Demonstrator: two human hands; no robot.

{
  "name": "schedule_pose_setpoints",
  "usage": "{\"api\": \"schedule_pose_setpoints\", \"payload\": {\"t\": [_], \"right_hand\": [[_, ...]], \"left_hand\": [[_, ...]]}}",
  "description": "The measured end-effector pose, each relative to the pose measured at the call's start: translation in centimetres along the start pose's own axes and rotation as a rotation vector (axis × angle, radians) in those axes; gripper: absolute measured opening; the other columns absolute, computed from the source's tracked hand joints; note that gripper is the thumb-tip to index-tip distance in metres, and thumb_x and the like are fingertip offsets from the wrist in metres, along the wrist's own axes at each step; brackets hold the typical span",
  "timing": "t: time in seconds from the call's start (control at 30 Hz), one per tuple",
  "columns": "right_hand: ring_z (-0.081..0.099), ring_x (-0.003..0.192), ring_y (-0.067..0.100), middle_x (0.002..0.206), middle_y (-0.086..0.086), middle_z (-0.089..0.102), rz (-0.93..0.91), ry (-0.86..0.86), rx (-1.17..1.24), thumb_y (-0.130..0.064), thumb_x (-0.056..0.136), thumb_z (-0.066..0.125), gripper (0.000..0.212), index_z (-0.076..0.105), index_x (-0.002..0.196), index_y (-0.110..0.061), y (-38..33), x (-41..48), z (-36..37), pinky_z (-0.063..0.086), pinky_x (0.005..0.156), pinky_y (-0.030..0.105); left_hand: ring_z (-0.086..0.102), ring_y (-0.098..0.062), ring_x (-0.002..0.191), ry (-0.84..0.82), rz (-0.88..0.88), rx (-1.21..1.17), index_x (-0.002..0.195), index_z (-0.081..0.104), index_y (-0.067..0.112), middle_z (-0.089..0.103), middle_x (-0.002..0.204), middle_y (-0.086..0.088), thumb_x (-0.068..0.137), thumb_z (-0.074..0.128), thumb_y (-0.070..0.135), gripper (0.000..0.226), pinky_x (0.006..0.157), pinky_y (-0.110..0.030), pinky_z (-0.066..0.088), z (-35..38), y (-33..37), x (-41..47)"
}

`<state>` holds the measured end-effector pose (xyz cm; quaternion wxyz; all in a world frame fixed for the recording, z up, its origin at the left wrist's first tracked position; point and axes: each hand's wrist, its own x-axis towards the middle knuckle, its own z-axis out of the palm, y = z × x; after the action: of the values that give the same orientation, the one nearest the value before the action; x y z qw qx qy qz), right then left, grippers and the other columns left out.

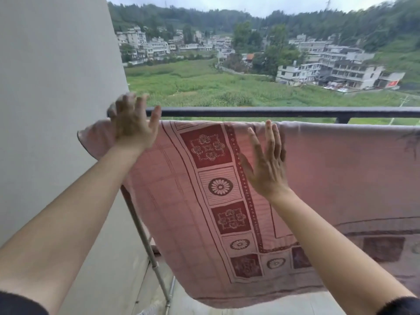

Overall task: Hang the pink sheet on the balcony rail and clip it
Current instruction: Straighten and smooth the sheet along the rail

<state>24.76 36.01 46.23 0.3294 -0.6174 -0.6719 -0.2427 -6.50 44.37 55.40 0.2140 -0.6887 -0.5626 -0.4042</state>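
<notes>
The pink sheet (329, 173), with dark red squares and flower patterns, hangs over a line just below the dark balcony rail (261, 111) and drapes toward me. My left hand (133, 123) is raised with fingers spread in front of the sheet's upper left corner, near the rail's left end. My right hand (267, 162) is also up with straight fingers, in front of the sheet's patterned band; I cannot tell whether it touches the cloth. Neither hand holds anything. No clip is in view.
A pale wall (56, 110) closes the left side. A metal drying-rack pole (145, 237) slants down below the sheet's left edge. Beyond the rail lie green fields and buildings.
</notes>
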Motion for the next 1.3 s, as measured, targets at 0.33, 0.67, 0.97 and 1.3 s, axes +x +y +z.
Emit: {"api": "schedule_pose_setpoints", "payload": {"t": [0.33, 0.67, 0.97, 1.3], "right_hand": [[0.048, 0.128, 0.030, 0.149, 0.010, 0.036, 0.804, -0.184, 0.210, -0.039, 0.099, 0.049, 0.052, 0.039, 0.145, -0.019, 9.9, -14.1, -6.4, 0.044, 0.104, 0.045], [0.058, 0.119, 0.035, 0.117, 0.017, 0.066, 1.272, -0.245, 0.492, -0.030, 0.098, 0.050, 0.037, 0.062, 0.124, -0.006, 19.7, -19.5, -6.3, 0.042, 0.093, 0.035], [0.058, 0.118, 0.018, 0.131, 0.008, 0.061, 1.192, 0.068, 0.628, -0.050, 0.095, 0.056, 0.061, 0.054, 0.137, -0.006, 25.8, -11.0, -2.7, 0.043, 0.096, 0.023], [0.058, 0.107, 0.022, 0.127, 0.009, 0.057, 1.112, -0.052, 0.689, -0.049, 0.093, 0.057, 0.060, 0.047, 0.135, -0.007, 19.6, -12.1, 0.1, 0.045, 0.090, 0.033]], "left_hand": [[0.047, -0.028, 0.128, -0.055, 0.289, -0.102, 0.137, 0.053, 0.025, 0.058, 0.131, -0.007, 0.101, 0.047, 0.042, 0.040, 0.117, -0.060, 0.014, 6.3, 16.0, -5.8], [0.057, -0.023, 0.123, 0.098, 0.288, -0.199, 0.127, 0.064, 0.018, 0.064, 0.130, -0.003, 0.107, 0.034, 0.038, 0.041, 0.118, -0.041, 0.023, 6.9, 15.0, -5.4], [0.057, -0.027, 0.122, 0.167, 0.173, -0.075, 0.114, 0.062, 0.007, 0.065, 0.125, -0.007, 0.108, 0.030, 0.032, 0.041, 0.118, -0.044, 0.022, 7.5, 16.9, -6.0], [0.065, -0.034, 0.104, 0.103, 0.285, 0.011, 0.116, 0.066, 0.010, 0.070, 0.112, -0.014, 0.107, 0.039, 0.028, 0.034, 0.096, -0.051, 0.048, 4.4, 12.9, -4.9]]}}
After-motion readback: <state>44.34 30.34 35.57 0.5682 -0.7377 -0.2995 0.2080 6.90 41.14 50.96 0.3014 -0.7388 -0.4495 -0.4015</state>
